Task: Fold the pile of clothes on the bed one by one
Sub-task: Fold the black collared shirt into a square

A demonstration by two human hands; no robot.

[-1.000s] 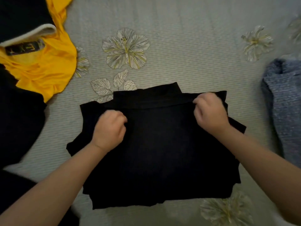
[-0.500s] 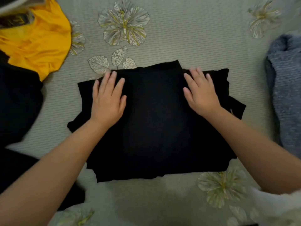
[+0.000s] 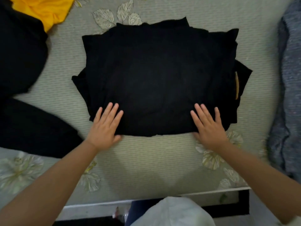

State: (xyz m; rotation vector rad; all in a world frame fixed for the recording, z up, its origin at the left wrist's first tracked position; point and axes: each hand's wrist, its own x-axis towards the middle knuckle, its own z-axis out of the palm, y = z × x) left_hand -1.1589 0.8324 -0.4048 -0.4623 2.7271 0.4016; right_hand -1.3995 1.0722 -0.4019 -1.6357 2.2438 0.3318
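Both flat hands, left hand (image 3: 104, 128) and right hand (image 3: 209, 128), now down at folded black garment's (image 3: 159, 75) near edge

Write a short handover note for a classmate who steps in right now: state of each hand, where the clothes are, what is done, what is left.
Left hand: open, fingers flat on the near left edge of the black garment.
Right hand: open, flat on its near right edge.
The garment lies folded at the middle of the bed.
Done: this piece looks folded.
Left: yellow garment and dark clothes on the left; grey-blue garment on the right.
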